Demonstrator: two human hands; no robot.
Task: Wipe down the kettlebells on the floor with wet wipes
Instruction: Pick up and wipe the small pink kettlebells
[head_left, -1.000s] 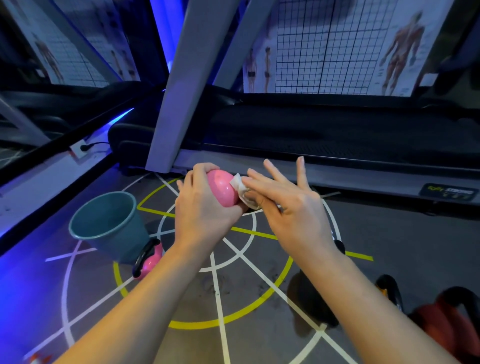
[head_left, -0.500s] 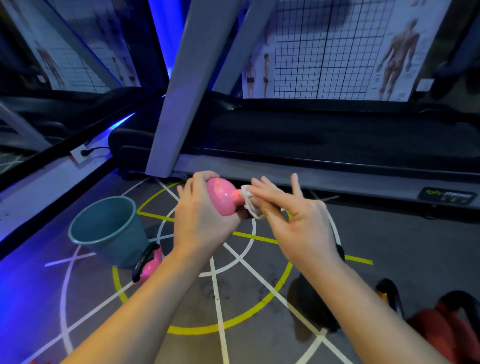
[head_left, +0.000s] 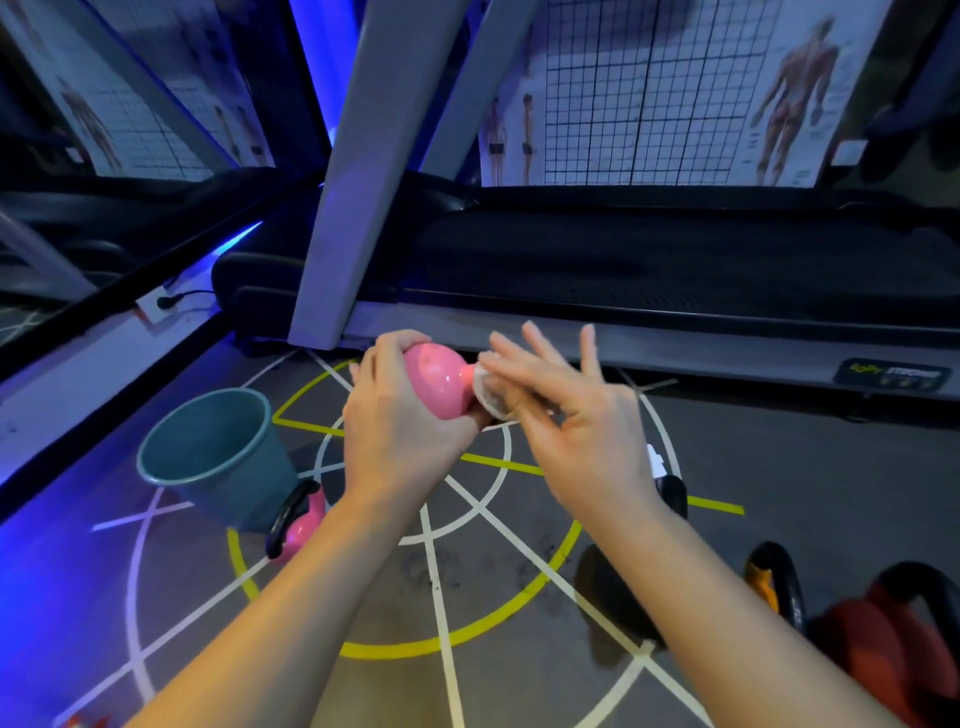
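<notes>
My left hand (head_left: 392, 431) grips a small pink kettlebell (head_left: 434, 382) held up above the floor. My right hand (head_left: 566, 415) holds a white wet wipe (head_left: 488, 389) against the kettlebell's right side, thumb and forefinger pinching it while the other fingers spread straight. On the floor lie another pink kettlebell with a black handle (head_left: 298, 522), a black kettlebell (head_left: 618, 597) partly hidden by my right forearm, a yellow-and-black one (head_left: 769, 582) and a red one (head_left: 883, 639) at the right.
A teal bucket (head_left: 208, 457) stands on the floor at the left, touching the pink kettlebell. A treadmill (head_left: 649, 270) with grey uprights runs across the back. Floor markings of white and yellow lines (head_left: 436, 592) cover the grey floor.
My right hand has shifted the wipe around the kettlebell's right side and its fingers have spread wider. My left hand has turned the kettlebell slightly.
</notes>
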